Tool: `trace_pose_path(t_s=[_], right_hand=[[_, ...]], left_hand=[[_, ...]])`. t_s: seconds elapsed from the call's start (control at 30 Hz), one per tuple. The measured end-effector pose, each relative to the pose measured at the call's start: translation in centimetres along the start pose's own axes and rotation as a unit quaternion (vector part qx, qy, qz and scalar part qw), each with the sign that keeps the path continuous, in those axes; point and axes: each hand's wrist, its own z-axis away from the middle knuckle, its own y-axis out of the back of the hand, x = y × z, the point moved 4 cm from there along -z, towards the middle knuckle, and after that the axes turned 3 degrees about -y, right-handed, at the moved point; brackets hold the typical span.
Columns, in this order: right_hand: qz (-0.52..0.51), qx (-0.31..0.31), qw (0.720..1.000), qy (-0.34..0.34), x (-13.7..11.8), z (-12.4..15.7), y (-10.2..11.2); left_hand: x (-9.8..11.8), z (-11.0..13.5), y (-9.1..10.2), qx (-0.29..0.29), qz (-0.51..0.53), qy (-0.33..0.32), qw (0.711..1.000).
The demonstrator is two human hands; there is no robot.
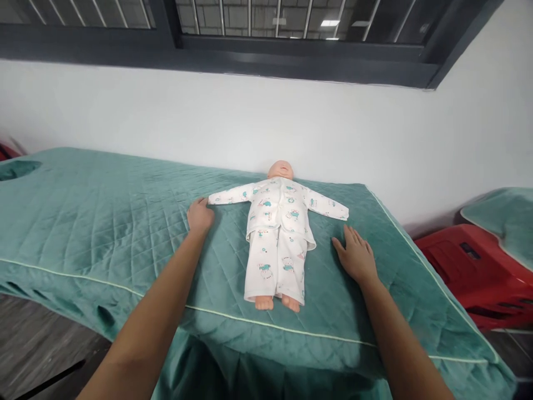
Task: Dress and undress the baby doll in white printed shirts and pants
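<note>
Far wall: I see plain white paint (250, 116) below a dark window frame (291, 58), with metal bars (250, 16) behind the glass.
Bed: a green quilted cover (104, 211) spreads across my view, pale piping along its near edge and an opening (19, 169) at the far left.
Doll: it lies face up on the bed, right of centre (278, 233), its head (281, 168) at the far edge close to the wall and its bare feet (264, 303) towards me.
Clothes: it wears a white printed jacket (281, 203) and matching trousers (262, 272); the jacket's lower front parts slightly over the waist.
Sleeves: the left sleeve (231, 194) and right sleeve (328, 208) reach out sideways, lying fairly flat.
Left hand: it is at the left cuff (200, 214), fingers bent and seemingly touching the cloth; I cannot tell whether they pinch it.
Right hand: it rests open on the cover (356, 253), fingers spread, just near of the right cuff, apparently gripping nothing.
Right side: a red plastic stool (453, 253) stands beyond the bed's edge, a green pad (503, 219) over it.
Tugging risk: I judge that a pull from the left cuff alone could twist the doll or drag the jacket askew, since the right sleeve looks unheld.
Head risk: a push towards the wall could bump the head, there being little room behind it.
Cover risk: leaning hard on the soft quilting could ruck it and tilt the doll.
</note>
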Motion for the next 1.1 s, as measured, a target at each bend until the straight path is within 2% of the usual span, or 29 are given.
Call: trace_pose_path(t_s=[0.1,0.2,0.27,0.3,0.37,0.43,0.53,0.67,0.77,0.87,0.97,1.1], right_hand=[[-0.035,0.030,0.997,0.054,-1.6,4.9,0.5],[-0.105,0.042,0.985,0.133,-3.9,10.7,0.7],[-0.155,0.023,0.972,0.177,-5.4,14.2,0.7],[-0.180,0.020,0.967,0.179,-6.0,15.6,0.7],[-0.236,0.025,0.958,0.159,-7.1,17.5,0.8],[-0.293,0.036,0.947,0.125,-7.9,18.4,0.9],[-0.347,0.039,0.933,0.087,-8.8,18.3,1.0],[-0.344,0.030,0.936,0.067,-9.7,17.4,1.2],[-0.337,0.033,0.939,0.066,-9.8,16.9,1.6],[-0.365,0.014,0.928,0.067,-9.8,16.8,2.2],[-0.409,-0.015,0.910,0.067,-9.6,16.8,3.1],[-0.439,-0.020,0.895,0.084,-8.8,17.0,4.1]], left_hand=[[0.7,3.6,0.8,0.023,0.052,0.010,0.998],[2.1,9.5,1.2,0.012,0.112,-0.019,0.993],[3.3,14.1,1.4,-0.023,0.161,-0.049,0.986],[4.0,16.3,1.4,-0.061,0.218,-0.065,0.972],[5.3,20.0,1.6,-0.123,0.271,-0.092,0.950],[6.3,22.3,2.0,-0.164,0.262,-0.109,0.945],[7.4,23.5,2.5,-0.164,0.233,-0.104,0.953],[8.2,23.2,2.4,-0.139,0.215,-0.108,0.961],[8.3,23.3,2.2,-0.122,0.242,-0.114,0.956],[8.2,24.0,2.2,-0.102,0.286,-0.123,0.945],[8.5,24.7,2.9,-0.059,0.278,-0.165,0.945],[10.3,25.0,4.6,0.034,0.237,-0.202,0.950]])
